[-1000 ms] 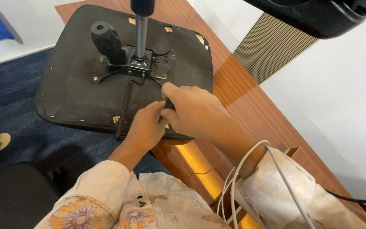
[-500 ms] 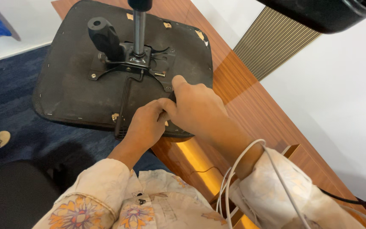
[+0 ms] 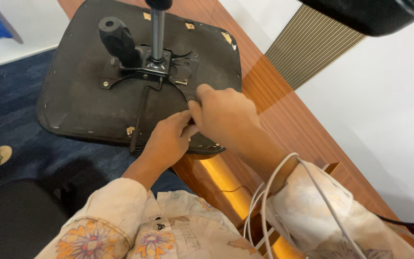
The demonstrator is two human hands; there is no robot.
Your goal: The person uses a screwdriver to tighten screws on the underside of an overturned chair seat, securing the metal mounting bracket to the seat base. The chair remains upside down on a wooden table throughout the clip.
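Wooden worktop (image 3: 283, 120): carried the work; a long reddish-brown surface that ran from the far left corner towards the near right.

Chair seat (image 3: 77, 100): lay upside down across the far end of the worktop, its black underside facing up, with its left and near edges hanging past the worktop's left edge over the blue carpet (image 3: 10, 120).

Seat mechanism plate (image 3: 154, 67): was seated at the centre of the underside, with the gas-lift column (image 3: 157, 29) standing upright in it and a black knob (image 3: 116, 38) to its left.

Fixings: one screw head (image 3: 105, 84) showed at the plate's left arm; whether every fixing was in place and tight could not be told.

Right hand (image 3: 226, 117): was closed, fingers curled on a small part at the plate's near right arm; the part itself was hidden by the fingers.

Left hand (image 3: 168, 139): was pinched against the same spot from the near side, touching the right hand; what it gripped could not be told.

White cables (image 3: 269, 192): were looped round the right forearm, clear of the seat.

Progress (judged): the plate appeared already mounted; work at its near right fixing point was in hand and looked unfinished.
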